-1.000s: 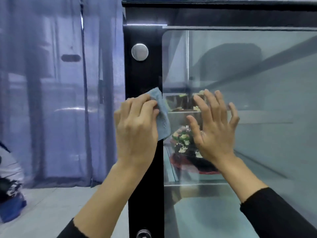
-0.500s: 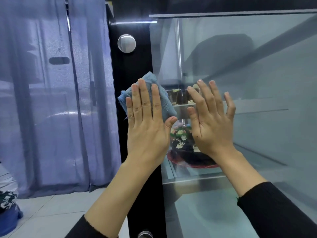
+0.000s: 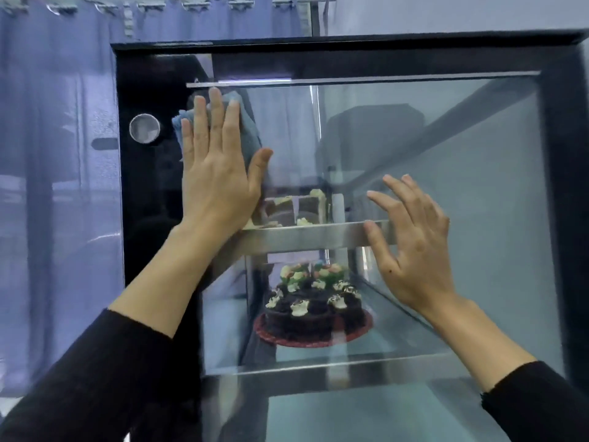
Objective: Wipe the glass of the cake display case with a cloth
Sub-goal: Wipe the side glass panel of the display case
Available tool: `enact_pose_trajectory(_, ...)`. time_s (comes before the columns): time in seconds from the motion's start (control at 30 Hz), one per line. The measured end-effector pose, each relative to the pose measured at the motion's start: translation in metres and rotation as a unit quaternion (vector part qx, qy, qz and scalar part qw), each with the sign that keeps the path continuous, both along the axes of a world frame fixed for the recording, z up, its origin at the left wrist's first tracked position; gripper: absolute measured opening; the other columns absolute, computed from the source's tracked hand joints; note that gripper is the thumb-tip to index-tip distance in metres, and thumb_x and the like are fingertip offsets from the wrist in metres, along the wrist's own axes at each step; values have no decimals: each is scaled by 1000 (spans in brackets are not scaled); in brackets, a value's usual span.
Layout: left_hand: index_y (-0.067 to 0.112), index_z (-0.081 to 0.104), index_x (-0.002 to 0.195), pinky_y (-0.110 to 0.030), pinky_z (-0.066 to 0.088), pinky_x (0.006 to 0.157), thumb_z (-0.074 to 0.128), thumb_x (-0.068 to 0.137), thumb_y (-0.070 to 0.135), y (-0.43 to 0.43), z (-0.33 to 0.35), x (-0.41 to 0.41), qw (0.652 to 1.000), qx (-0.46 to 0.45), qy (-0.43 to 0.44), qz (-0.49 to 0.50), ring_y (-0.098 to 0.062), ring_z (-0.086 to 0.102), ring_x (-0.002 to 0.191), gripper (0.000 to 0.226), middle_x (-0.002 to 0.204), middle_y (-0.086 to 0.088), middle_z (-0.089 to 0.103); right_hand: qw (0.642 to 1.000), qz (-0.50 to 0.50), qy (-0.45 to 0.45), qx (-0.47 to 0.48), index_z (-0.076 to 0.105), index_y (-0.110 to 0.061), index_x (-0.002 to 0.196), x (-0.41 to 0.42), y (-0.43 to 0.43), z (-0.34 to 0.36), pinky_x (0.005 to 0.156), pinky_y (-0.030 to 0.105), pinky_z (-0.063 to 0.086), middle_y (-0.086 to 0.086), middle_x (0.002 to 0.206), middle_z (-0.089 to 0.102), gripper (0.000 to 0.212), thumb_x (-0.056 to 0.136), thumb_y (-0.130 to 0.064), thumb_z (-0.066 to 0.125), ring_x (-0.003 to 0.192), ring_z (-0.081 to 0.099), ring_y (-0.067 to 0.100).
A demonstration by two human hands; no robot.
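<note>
The cake display case (image 3: 149, 199) has a black frame and a large glass pane (image 3: 462, 193) facing me. A blue cloth (image 3: 251, 132) lies flat against the pane's upper left corner, just under the top light strip. My left hand (image 3: 216, 177) presses it there with fingers straight and pointing up; most of the cloth is hidden under the palm. Further right and lower, my right hand (image 3: 411, 250) rests on the glass with spread fingers and holds nothing.
Inside, a chocolate cake (image 3: 314, 311) sits on a red board on the lower shelf, and cake slices (image 3: 293, 207) stand on the upper metal shelf. A round silver knob (image 3: 144, 128) is on the black left frame. Blue curtains (image 3: 57, 186) hang to the left.
My left hand has slid the cloth up and right, from the black frame onto the glass's top left corner. My right hand stays flat on the glass. The view has pulled back.
</note>
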State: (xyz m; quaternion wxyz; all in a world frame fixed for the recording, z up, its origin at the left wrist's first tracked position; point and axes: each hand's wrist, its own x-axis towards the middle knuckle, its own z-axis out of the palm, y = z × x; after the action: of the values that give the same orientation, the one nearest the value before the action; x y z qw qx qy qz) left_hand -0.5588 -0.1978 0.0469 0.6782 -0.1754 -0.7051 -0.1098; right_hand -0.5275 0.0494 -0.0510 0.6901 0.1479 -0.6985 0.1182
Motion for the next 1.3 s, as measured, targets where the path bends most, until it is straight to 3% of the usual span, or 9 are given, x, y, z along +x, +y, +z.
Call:
enact_pose_trajectory(0.13, 13, 6, 157, -46, -1, 123, 30, 102, 46, 12, 30, 4, 998, 62, -23, 13, -26, -4, 152, 68, 165, -10, 2, 1000, 2, 7, 2, 52, -19, 133, 5, 62, 33, 115, 44, 21, 2, 148, 44, 39, 97, -32, 46, 145, 29, 21)
enact_pose_trajectory(0.33, 7, 10, 156, -56, 4, 121, 30, 101, 35, 48, -126, 13, 998, 12, -46, 44, -29, -2, 152, 64, 164, -14, 4, 999, 9, -4, 34, 49, -17, 136, 4, 124, 44, 115, 47, 20, 5, 150, 41, 43, 97, -34, 46, 145, 28, 25)
enact_pose_trajectory(0.53, 10, -5, 155, -52, -5, 121, 24, 102, 39, 25, 31, 4, 986, 136, -75, 52, -29, -13, 151, 67, 164, -12, -10, 999, -19, 7, 46, 47, -14, 140, 0, 163, 46, 115, 49, 25, 8, 150, 41, 47, 98, -35, 46, 144, 29, 26)
enact_pose_trajectory(0.6, 11, -6, 155, -53, -5, 121, 23, 102, 40, 33, 39, 4, 988, 124, -71, 56, -30, -13, 150, 67, 164, -12, -11, 998, -22, 13, 53, 46, -14, 141, -1, 163, 47, 115, 50, 26, 9, 151, 41, 47, 98, -34, 47, 144, 29, 27)
enact_pose_trajectory(0.83, 5, 3, 155, -52, 0, 122, 18, 101, 46, 72, -157, 12, 990, -73, -81, 87, -34, -2, 151, 70, 164, -15, -3, 999, -28, 14, -25, 41, -14, 145, 5, 179, 30, 121, 46, 7, 8, 156, 32, 50, 100, -36, 44, 149, 18, 25)
enact_pose_trajectory(1.03, 17, -4, 156, -50, -2, 122, 22, 102, 45, 63, 27, 5, 997, 17, -51, 59, -23, -11, 151, 66, 165, -5, -7, 998, -50, -10, -36, 37, -14, 148, 7, 203, 29, 121, 47, 6, 9, 157, 30, 55, 99, -39, 39, 150, 16, 27)
enact_pose_trajectory(1.1, 15, 0, 156, -50, -2, 122, 23, 102, 43, 73, 36, 1, 997, 35, -40, 48, -26, -8, 152, 66, 165, -6, -3, 998, -59, -7, -32, 34, -14, 150, 4, 204, 26, 121, 46, 5, 10, 159, 29, 56, 100, -39, 37, 150, 17, 27)
enact_pose_trajectory(1.17, 12, 1, 156, -51, -1, 122, 24, 102, 41, 91, -10, 1, 999, 8, -25, 47, -29, -6, 152, 66, 165, -10, -3, 997, -64, -2, -34, 33, -14, 150, 2, 204, 24, 122, 46, 5, 10, 159, 28, 55, 100, -38, 37, 150, 18, 27)
enact_pose_trajectory(1.3, 9, 10, 156, -56, 16, 119, 32, 102, 43, 119, -166, 16, 975, -213, -35, 61, -33, 6, 151, 67, 164, -12, 6, 998, -52, -7, -42, 32, -13, 150, 3, 206, 20, 122, 45, 5, 9, 159, 27, 56, 100, -38, 39, 150, 15, 26)
